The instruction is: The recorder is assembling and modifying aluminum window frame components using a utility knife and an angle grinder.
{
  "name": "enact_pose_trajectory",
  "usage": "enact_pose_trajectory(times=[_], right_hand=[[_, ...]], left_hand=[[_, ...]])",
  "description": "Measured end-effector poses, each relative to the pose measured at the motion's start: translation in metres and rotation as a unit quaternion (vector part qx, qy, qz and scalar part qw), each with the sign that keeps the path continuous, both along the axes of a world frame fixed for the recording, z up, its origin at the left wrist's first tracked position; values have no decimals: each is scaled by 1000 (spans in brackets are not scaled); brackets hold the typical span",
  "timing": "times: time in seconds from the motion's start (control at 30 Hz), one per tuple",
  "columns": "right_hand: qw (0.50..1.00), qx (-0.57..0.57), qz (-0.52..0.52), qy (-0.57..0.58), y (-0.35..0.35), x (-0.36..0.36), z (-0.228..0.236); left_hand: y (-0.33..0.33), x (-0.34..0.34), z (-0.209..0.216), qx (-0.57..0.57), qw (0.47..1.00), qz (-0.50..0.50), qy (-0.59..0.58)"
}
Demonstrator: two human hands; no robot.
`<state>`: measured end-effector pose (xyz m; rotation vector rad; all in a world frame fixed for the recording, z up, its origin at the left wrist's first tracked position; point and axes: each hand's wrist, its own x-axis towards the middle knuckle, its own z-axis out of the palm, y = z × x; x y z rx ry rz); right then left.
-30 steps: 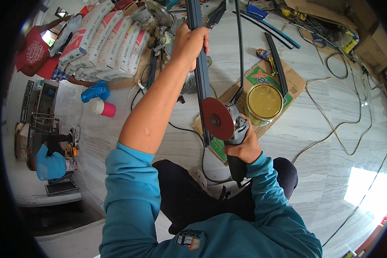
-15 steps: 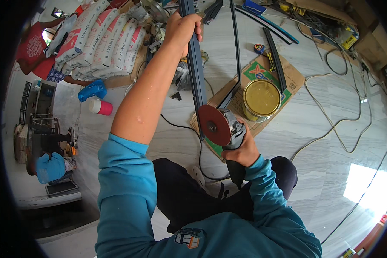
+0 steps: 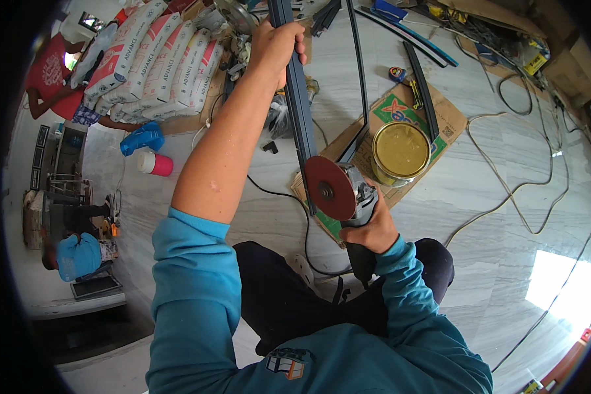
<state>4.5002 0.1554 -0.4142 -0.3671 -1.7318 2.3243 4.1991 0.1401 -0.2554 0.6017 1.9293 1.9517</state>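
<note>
My left hand [image 3: 277, 47] is wrapped round a long dark grey metal profile [image 3: 298, 111] near its far end. My right hand [image 3: 376, 226] grips an angle grinder [image 3: 362, 202], its reddish-brown disc [image 3: 331, 189] turned toward the profile's near end. The disc overlaps the profile's edge in view; whether they touch, I cannot tell. Just beyond the grinder, a round tin with a gold lid [image 3: 401, 150] stands on a flattened cardboard box [image 3: 450, 113]. A thin dark bent frame piece [image 3: 363, 85] reaches onto the cardboard beside it.
A tape measure [image 3: 396, 73] and another dark strip [image 3: 421, 92] lie past the tin. Cables [image 3: 499, 180] loop over the floor at right. Stacked sacks [image 3: 154, 65], a pink-and-white container [image 3: 155, 163] and two other people, one in red [image 3: 49, 75], one in blue [image 3: 79, 256], are at left.
The grinder disc has shifted slightly right and up, and the far end of the profile slightly left. Both hands keep their grips. The person in red has moved an arm.
</note>
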Motion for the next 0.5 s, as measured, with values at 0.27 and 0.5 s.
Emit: enact_pose_trajectory(times=[0.27, 0.5], right_hand=[[998, -33, -8, 43, 6, -17, 14], [999, 31, 10, 9, 15, -22, 8]], left_hand=[[-8, 20, 4, -14, 1000, 20, -5], [-5, 19, 2, 3, 1000, 26, -10]])
